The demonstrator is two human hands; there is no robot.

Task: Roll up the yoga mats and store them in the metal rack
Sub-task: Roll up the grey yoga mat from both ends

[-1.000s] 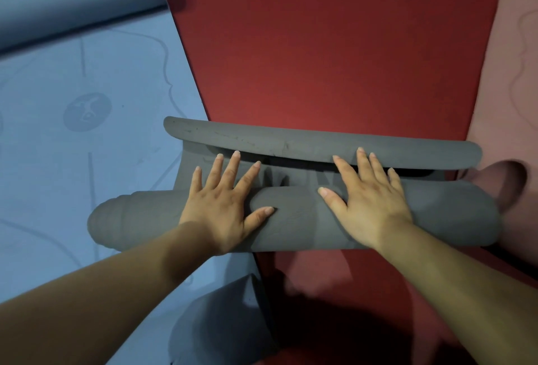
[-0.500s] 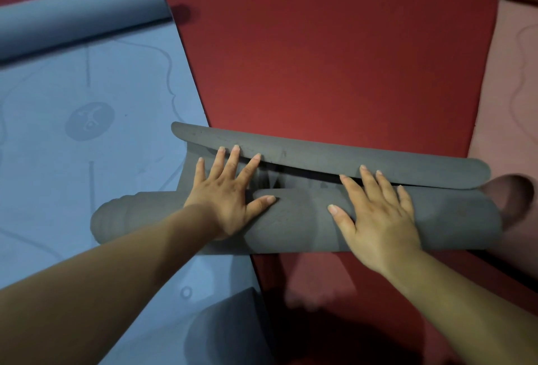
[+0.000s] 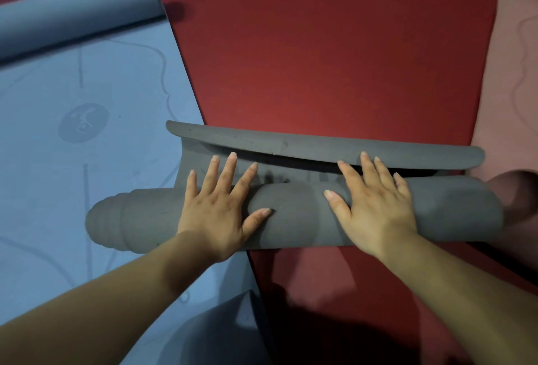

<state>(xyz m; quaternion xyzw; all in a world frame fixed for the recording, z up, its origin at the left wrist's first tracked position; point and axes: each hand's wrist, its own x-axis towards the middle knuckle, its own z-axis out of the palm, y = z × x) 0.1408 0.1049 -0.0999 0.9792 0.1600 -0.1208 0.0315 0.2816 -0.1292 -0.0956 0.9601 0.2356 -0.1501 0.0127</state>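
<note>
**Step in hand: rolling the last stretch of the grey mat [image 3: 291, 219].**

Position of the work: the roll lies crosswise. Its left part rests on the blue mat [image 3: 87, 146], and its middle and right part rest on the red mat [image 3: 320, 44]. The pink mat [image 3: 518, 88] lies just beside its right end. The metal rack is not in view.

Position of the hands: the left hand [image 3: 215, 210] and the right hand [image 3: 375, 204] lie palm down on top of the roll. The fingers are straight and spread and grip nothing. The hands sit well apart, one on each side of the roll's middle. The fingertips reach over the far side onto the short flat stretch. The free edge [image 3: 320, 146] curls upward just beyond them, and the right fingertips appear to touch it.

Procedure:
1. Apply equal pressure through both palms and push forward together, so that the roll travels straight.
2. Bear down while pushing. The surface dents between the hands, which suggests a slack wrap.
3. Flatten the curled free edge under the fingers before the roll reaches it.
4. The left end [image 3: 107, 219] shows stepped layers and appears to have slid sideways. Tap it flush before storage
</note>
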